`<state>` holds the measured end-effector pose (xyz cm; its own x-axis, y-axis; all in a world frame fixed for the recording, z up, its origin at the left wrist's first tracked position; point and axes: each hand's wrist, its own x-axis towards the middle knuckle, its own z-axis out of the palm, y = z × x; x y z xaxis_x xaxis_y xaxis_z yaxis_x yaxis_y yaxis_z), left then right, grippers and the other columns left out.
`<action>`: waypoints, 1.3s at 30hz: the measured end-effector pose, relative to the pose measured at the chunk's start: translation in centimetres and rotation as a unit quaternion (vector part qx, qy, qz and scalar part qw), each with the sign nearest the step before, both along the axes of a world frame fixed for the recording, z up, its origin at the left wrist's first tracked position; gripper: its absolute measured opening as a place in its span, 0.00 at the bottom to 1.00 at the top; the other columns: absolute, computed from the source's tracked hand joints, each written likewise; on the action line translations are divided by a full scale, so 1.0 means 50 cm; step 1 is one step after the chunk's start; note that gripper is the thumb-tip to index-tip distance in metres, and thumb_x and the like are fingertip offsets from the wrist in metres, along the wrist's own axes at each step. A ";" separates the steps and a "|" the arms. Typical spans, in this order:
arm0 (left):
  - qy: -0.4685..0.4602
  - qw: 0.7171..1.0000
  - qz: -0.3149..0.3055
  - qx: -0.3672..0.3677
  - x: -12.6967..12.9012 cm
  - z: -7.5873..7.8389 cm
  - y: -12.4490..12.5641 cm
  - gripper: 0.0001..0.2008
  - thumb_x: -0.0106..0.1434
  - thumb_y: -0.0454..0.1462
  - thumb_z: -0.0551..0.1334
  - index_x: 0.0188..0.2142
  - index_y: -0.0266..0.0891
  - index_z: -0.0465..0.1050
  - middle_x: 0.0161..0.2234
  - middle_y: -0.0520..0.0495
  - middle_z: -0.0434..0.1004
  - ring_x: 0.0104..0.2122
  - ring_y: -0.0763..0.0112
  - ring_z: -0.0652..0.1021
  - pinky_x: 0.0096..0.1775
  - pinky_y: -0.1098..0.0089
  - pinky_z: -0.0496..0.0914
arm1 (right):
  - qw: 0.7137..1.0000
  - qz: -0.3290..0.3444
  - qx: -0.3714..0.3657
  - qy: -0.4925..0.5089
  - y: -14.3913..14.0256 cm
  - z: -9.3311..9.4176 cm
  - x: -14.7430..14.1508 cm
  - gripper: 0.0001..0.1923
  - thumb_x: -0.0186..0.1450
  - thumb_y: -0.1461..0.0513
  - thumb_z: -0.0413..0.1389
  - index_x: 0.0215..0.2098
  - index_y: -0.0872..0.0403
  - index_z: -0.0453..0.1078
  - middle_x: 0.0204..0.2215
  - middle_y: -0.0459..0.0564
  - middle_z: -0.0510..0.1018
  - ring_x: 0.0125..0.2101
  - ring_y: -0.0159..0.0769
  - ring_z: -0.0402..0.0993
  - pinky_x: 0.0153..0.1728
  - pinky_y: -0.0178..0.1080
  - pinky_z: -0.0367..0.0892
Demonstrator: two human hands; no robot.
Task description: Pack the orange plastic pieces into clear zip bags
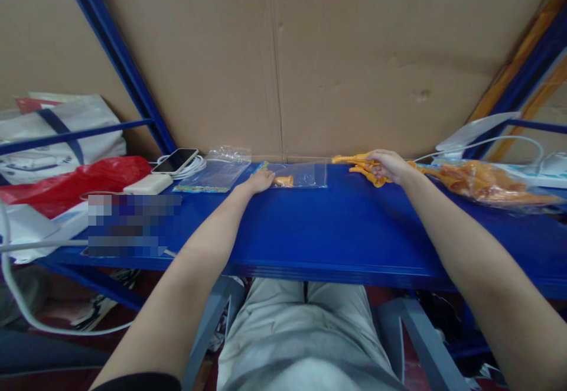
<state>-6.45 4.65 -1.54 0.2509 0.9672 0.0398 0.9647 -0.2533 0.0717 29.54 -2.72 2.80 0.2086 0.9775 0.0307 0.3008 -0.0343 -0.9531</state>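
Note:
At the middle of the blue shelf, my left hand (pixel 262 181) is closed on one end of an orange plastic piece (pixel 283 181) with a flared tip. That piece lies in or on a clear plastic bag (pixel 312 175); I cannot tell which. Farther right, my right hand (pixel 388 165) has its fingers wrapped round several thin orange plastic pieces (pixel 361 163), which stick out to its left. Their exact kind is hard to make out. Beside my right wrist lies a clear bag filled with orange pieces (pixel 491 183). Left of my left hand is a flat clear bag (pixel 217 169) with a colourful edge.
A phone (pixel 176 160) rests on a coiled white cable, near a white power block (pixel 148 184). Red plastic (pixel 84 181) and a canvas bag (pixel 62 131) are at far left. Cardboard (pixel 283 60) stands behind the shelf, between blue posts.

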 end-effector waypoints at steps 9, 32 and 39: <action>-0.002 1.000 -0.024 -0.002 0.001 -0.002 0.005 0.30 0.72 0.43 0.38 0.65 0.34 0.62 0.68 0.41 0.58 0.68 0.65 0.56 0.65 0.68 0.50 | 0.994 0.110 -0.012 -0.026 -0.019 0.005 -0.056 0.11 0.58 0.65 0.62 0.39 0.53 0.70 0.24 0.44 0.75 0.19 0.25 0.64 0.17 0.29 0.58; -0.249 0.955 -0.143 -0.081 0.096 -0.020 -0.024 0.31 0.70 0.44 0.45 0.69 0.33 0.53 0.70 0.42 0.50 0.70 0.65 0.51 0.67 0.65 0.48 | 0.992 0.113 -0.043 0.019 -0.009 -0.055 -0.155 0.05 0.63 0.71 0.59 0.31 0.58 0.69 0.23 0.46 0.73 0.19 0.24 0.62 0.20 0.29 0.65; -0.441 0.869 -0.155 -0.164 0.097 -0.025 -0.009 0.25 0.66 0.41 0.51 0.61 0.39 0.66 0.61 0.45 0.70 0.59 0.62 0.72 0.60 0.62 0.66 | 0.992 0.119 -0.019 -0.042 0.004 -0.066 -0.156 0.07 0.60 0.66 0.64 0.27 0.57 0.70 0.17 0.42 0.69 0.18 0.24 0.62 0.19 0.28 0.64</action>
<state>-1.58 4.20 -2.77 0.5129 0.8545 0.0828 0.3870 -0.3162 0.8661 21.73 -2.53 -0.53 -0.0291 0.9996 0.0008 0.3822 0.0119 -0.9240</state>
